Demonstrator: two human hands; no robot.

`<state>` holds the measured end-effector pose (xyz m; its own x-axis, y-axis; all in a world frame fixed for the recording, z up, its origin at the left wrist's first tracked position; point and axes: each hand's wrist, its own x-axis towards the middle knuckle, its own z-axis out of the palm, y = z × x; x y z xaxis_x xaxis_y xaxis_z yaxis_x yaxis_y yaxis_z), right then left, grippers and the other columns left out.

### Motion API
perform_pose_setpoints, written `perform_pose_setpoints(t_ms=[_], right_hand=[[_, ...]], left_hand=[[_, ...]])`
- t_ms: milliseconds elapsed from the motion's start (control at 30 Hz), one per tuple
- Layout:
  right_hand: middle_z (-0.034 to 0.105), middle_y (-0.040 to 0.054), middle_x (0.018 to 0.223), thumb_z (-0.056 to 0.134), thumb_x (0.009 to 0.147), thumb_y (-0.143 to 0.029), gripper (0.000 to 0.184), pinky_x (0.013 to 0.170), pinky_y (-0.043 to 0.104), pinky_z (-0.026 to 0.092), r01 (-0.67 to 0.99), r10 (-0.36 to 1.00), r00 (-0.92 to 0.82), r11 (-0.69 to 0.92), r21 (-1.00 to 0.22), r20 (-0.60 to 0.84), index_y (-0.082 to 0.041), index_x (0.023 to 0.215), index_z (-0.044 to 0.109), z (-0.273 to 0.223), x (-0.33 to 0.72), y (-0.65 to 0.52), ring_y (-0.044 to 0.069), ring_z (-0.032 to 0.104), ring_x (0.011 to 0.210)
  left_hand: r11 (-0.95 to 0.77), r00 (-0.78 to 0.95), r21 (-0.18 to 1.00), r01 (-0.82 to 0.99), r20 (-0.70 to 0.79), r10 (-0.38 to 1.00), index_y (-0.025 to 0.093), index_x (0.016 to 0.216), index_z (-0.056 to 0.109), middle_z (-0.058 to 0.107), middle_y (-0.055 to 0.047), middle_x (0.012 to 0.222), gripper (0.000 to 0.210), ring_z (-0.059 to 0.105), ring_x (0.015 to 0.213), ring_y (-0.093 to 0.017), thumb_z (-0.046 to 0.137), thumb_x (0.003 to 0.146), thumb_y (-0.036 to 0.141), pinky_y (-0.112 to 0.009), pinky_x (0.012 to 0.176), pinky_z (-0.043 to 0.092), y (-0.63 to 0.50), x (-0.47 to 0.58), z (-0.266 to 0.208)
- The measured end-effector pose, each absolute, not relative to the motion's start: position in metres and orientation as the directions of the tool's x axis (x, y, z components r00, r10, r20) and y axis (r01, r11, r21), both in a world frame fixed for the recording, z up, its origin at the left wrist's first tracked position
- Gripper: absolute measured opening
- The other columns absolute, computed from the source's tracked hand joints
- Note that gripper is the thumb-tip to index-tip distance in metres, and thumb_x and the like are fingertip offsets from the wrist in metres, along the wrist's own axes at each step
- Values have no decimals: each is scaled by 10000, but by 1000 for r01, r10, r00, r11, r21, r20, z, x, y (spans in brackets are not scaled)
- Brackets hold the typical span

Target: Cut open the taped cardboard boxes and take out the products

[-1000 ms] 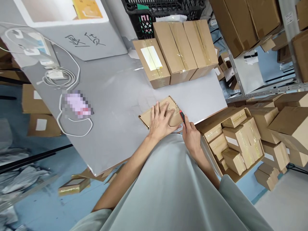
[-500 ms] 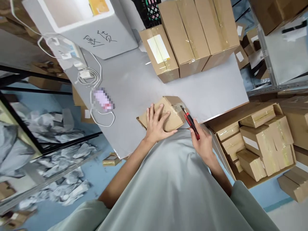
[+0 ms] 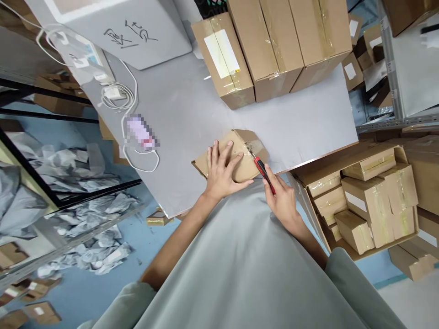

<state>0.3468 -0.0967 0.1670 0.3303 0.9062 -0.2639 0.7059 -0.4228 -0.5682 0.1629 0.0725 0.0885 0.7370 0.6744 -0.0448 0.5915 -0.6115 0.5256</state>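
Observation:
A small brown cardboard box (image 3: 252,171) lies at the front edge of the grey table, close against my body. Spread across its top, my left hand (image 3: 221,171) presses it down with the fingers apart. My right hand (image 3: 283,196) is wrapped round a red and black utility knife (image 3: 263,172). The knife's tip touches the box's taped upper edge, just right of my left fingers. Part of the box's left side is covered by my left hand.
Several larger taped cartons (image 3: 270,45) stand at the back of the table (image 3: 178,114). A white bin (image 3: 137,34) with black writing, a coiled cable (image 3: 118,97) and a blurred phone (image 3: 140,132) are on the left. At right, a big open carton (image 3: 310,201) holds small boxes.
My right hand has moved the knife left, from beside the box's right end onto its taped edge. My left hand stays spread on the box. The view has shifted slightly.

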Motion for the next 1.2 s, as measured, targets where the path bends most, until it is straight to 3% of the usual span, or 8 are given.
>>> perform_pose_setpoints(t_ms=[433,667,933,1200], right_hand=[[827,109,1211,411,1208,-300,590,766,256,573,753,895,290,-431,-496,-338,-247,1795,411,183,363,-82,216,792,947],[812,110,1211,449,1183,-245,673,704,247,554,821,846,234,-436,-368,-479,-297,1838,299,208,357,-71,210,788,889],[803,138,1258,483,1130,-162,719,687,290,604,858,778,164,-416,-302,-607,-282,1824,338,245,353,-53,219,791,814],[781,198,1231,497,1090,-90,733,672,311,630,857,720,244,-474,-203,-650,-218,1802,378,255,333,-46,227,795,764]], left_hand=[[-594,730,558,579,-30,683,385,1622,587,378,-113,1857,1034,106,1771,-521,870,748,857,-807,1388,80,69,166,87],[-591,725,550,590,-40,687,403,1632,576,390,-104,1851,1045,89,1773,-520,883,736,846,-813,1384,77,60,162,86],[-623,732,531,574,7,681,394,1631,575,423,-124,1831,1033,104,1768,-533,871,750,846,-826,1371,113,47,152,83],[-621,747,527,581,-40,664,403,1564,643,479,-113,1796,940,141,1759,-546,891,750,800,-830,1358,150,44,159,87]])
